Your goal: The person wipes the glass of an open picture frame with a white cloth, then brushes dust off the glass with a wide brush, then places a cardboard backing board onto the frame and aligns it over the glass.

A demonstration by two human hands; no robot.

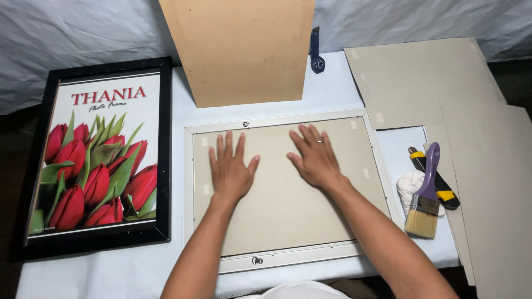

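White-covered bench [138, 266]. Both hands flat, fingers spread, holding nothing, on grey backing board [282, 210] inside white frame [188, 182]; left hand [231, 169], right hand [315, 159] side by side along board's long axis.

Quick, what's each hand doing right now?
Left hand: open, flat on the frame's backing sheet.
Right hand: open, flat on it too.

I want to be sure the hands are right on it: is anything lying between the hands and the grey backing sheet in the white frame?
Nothing visible does. The left hand and the right hand both lie flat, fingers spread, directly on the grey backing sheet inside the white frame.
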